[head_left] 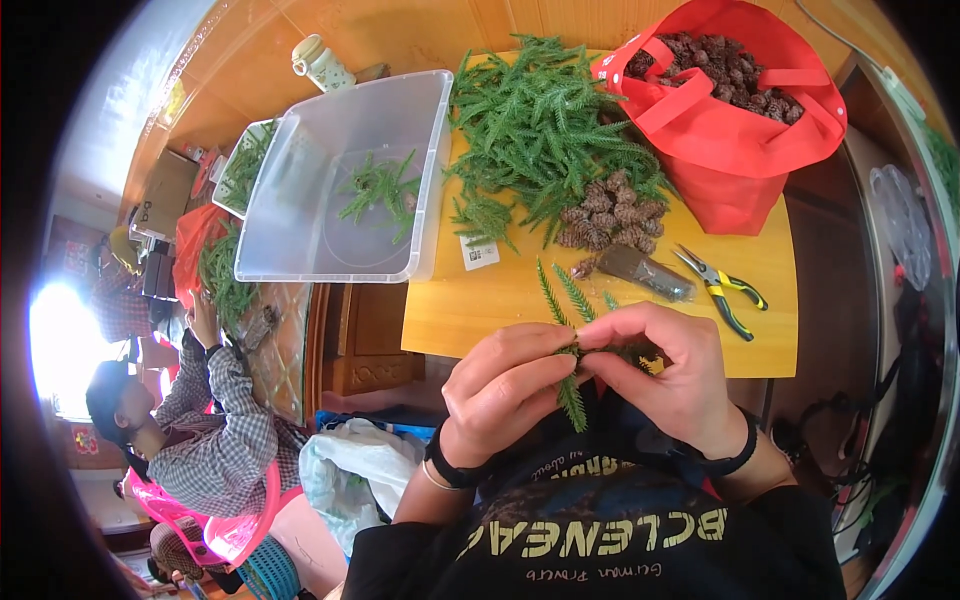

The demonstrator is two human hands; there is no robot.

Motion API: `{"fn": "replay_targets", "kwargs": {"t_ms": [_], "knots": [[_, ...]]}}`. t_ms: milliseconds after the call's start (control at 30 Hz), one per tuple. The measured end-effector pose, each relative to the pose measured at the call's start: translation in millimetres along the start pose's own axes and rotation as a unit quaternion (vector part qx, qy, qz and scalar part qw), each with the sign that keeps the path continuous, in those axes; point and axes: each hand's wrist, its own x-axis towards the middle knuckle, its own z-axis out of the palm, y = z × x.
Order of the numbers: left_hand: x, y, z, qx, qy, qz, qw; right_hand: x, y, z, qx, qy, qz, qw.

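A small green artificial pine sprig (pixel 571 402) is pinched between both my hands, just off the near edge of the yellow table. My left hand (pixel 508 385) has its thumb and fingertips pressed together on the stems. From the other side, my right hand (pixel 672 372) pinches the same spot with thumb and forefinger. Needled tips stick out above and below the fingers; the joint itself is hidden. On the table beyond lie a heap of pine sprigs (pixel 545 115), a pile of brown pine cones (pixel 612 212), a clear packet of dark thin pieces (pixel 647 272) and yellow-black pliers (pixel 722 290).
A clear plastic bin (pixel 425 200) holding a few sprigs stands to the left. At the back right is a red bag (pixel 715 150) full of pine cones. A co-worker in a checked shirt (pixel 225 440) sits left, near a white plastic bag (pixel 350 475).
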Motion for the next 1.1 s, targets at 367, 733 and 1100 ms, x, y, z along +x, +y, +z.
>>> {"fn": "replay_targets", "kwargs": {"t_ms": [367, 733, 1100], "knots": [[0, 0, 3, -0.003, 0.011, 0.010, 1.000, 7, -2, -3, -0.022, -0.016, -0.046, 0.999], [4, 4, 0, 0.032, -0.005, 0.017, 0.999, 17, -9, -6, -0.104, -0.018, -0.071, 0.992], [8, -1, -3, 0.009, 0.002, 0.038, 0.999, 25, -13, -8, -0.060, -0.051, 0.000, 0.997]]}}
